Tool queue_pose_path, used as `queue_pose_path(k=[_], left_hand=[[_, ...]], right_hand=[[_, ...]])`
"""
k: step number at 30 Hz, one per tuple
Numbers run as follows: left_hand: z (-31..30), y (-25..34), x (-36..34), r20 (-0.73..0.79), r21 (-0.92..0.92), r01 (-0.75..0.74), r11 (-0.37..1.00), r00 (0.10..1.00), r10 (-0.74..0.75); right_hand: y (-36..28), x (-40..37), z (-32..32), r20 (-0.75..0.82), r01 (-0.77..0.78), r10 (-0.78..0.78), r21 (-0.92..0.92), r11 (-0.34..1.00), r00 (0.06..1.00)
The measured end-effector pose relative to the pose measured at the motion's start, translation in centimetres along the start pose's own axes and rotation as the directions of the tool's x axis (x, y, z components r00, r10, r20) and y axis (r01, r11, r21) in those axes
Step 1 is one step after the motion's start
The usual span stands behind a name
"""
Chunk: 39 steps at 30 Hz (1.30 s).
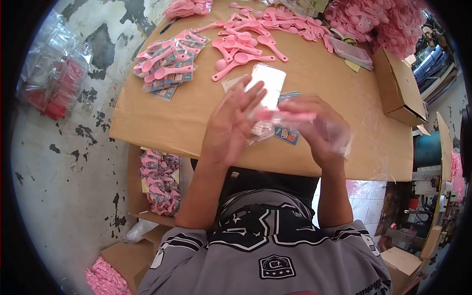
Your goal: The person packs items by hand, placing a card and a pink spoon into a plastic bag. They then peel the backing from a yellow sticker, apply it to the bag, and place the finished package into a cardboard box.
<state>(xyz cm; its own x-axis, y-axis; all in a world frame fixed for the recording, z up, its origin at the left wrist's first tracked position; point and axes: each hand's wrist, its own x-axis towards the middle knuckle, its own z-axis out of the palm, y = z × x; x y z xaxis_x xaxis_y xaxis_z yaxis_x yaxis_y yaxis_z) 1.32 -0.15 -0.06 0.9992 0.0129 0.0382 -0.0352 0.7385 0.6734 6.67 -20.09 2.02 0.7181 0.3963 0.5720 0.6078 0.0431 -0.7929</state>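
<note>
My right hand (317,125) is closed on a pink spoon (290,117), blurred by motion, and clear plastic film (340,137) hangs beside its wrist. Facing it, my left hand (230,123) has its fingers stretched and apart, near the spoon's tip and holding nothing I can see. Below and between the hands lie a bright white stack of cards or bags (270,78), a clear plastic bag (260,132) and a blue printed card (286,135). Loose pink measuring spoons (241,60) are spread farther back on the brown-covered table (162,115).
Bagged spoons with blue cards (169,66) are piled at the table's left. A large bag of pink spoons (373,22) and a cardboard box (398,91) stand at the right. Beneath the left table edge, another box (135,182) holds packed spoons.
</note>
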Motion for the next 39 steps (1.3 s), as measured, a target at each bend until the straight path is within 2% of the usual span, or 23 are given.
queue_pose_path(k=[1, 2, 5, 6, 9, 12, 13, 15, 18, 20, 23, 27, 30, 32, 33, 35, 37, 38, 39], left_hand=[[0.2, 0.2, 0.2, 0.027, 0.135, -0.065, 0.989, 0.998, 0.062], [0.8, 0.2, -0.1, 0.119, 0.104, -0.072, 0.992, 0.991, 0.060], [1.5, 0.2, -0.5, 0.131, 0.479, -0.042, 0.877, 0.991, -0.024], [1.7, -0.4, -0.3, 0.107, 0.422, -0.052, 0.905, 0.994, 0.008], [1.8, -1.2, -0.2, 0.046, 0.443, -0.013, 0.897, 0.999, -0.008], [2.6, -1.8, -0.3, 0.006, 0.497, -0.037, 0.867, 0.999, 0.039], [2.9, -1.8, -0.4, 0.008, 0.524, -0.043, 0.850, 0.999, 0.045], [3.5, -1.9, -0.6, 0.017, 0.579, -0.056, 0.814, 0.998, 0.057], [4.5, -2.7, -0.9, 0.036, 0.618, -0.091, 0.781, 0.995, 0.088], [3.6, -3.3, -1.1, 0.091, 0.714, -0.117, 0.690, 0.993, 0.075], [3.9, -3.4, -1.3, 0.150, 0.767, -0.205, 0.609, 0.979, 0.141], [3.7, -3.0, -2.0, 0.143, 0.783, -0.200, 0.589, 0.979, 0.143], [3.3, -3.0, -2.0, 0.210, 0.800, -0.255, 0.542, 0.967, 0.145], [3.3, -2.9, -2.2, 0.192, 0.771, -0.215, 0.599, 0.976, 0.103], [3.5, -2.8, -2.4, 0.150, 0.732, -0.151, 0.665, 0.987, 0.058], [3.6, -2.5, -2.6, 0.086, 0.640, -0.049, 0.767, 0.996, -0.008], [3.5, -2.2, -2.6, 0.040, 0.536, 0.024, 0.844, 0.998, -0.054], [3.3, -2.1, -2.5, 0.020, 0.518, 0.026, 0.855, 0.999, -0.042], [3.1, -2.1, -2.4, 0.002, 0.499, 0.026, 0.866, 1.000, -0.031]], right_hand=[[-0.1, 0.1, -0.4, 0.015, -0.052, 0.052, -0.001, 0.999, 0.999], [-0.3, 0.1, -0.9, 0.030, -0.103, 0.103, -0.003, 0.995, 0.994], [-1.2, -0.2, -0.4, 0.086, -0.361, 0.353, 0.106, 0.927, 0.932], [-0.3, -0.5, -0.3, 0.114, -0.345, 0.337, 0.058, 0.937, 0.934], [0.0, -1.2, -0.4, 0.076, -0.415, 0.408, 0.139, 0.899, 0.910], [0.7, -1.5, -0.9, -0.254, -0.241, 0.228, -0.023, 0.970, 0.940], [0.6, -1.3, -1.3, -0.267, -0.155, 0.104, -0.176, 0.972, 0.958], [0.2, -0.6, -2.3, -0.235, 0.015, -0.142, -0.471, 0.882, 0.961], [0.1, 0.3, -1.7, -0.162, 0.147, -0.293, -0.587, 0.796, 0.942], [0.0, 0.5, -1.2, -0.150, 0.152, -0.314, -0.636, 0.756, 0.937], [0.2, 0.8, -0.7, -0.145, 0.166, -0.337, -0.652, 0.740, 0.930], [0.5, 1.0, -0.3, -0.132, 0.189, -0.352, -0.645, 0.740, 0.927], [0.4, 1.1, -0.4, -0.157, 0.167, -0.295, -0.543, 0.823, 0.942], [0.6, 1.1, -0.9, -0.215, 0.118, -0.265, -0.524, 0.844, 0.940], [0.8, 1.2, -1.2, -0.243, 0.094, -0.249, -0.511, 0.854, 0.938], [1.7, 1.7, -2.1, -0.490, 0.039, -0.094, -0.122, 0.992, 0.866], [2.0, 1.8, -3.3, -0.598, 0.077, 0.061, 0.202, 0.976, 0.799], [1.8, 1.8, -4.0, -0.612, 0.117, 0.105, 0.311, 0.943, 0.784], [2.0, 1.4, -4.5, -0.619, 0.119, 0.129, 0.343, 0.932, 0.775]])
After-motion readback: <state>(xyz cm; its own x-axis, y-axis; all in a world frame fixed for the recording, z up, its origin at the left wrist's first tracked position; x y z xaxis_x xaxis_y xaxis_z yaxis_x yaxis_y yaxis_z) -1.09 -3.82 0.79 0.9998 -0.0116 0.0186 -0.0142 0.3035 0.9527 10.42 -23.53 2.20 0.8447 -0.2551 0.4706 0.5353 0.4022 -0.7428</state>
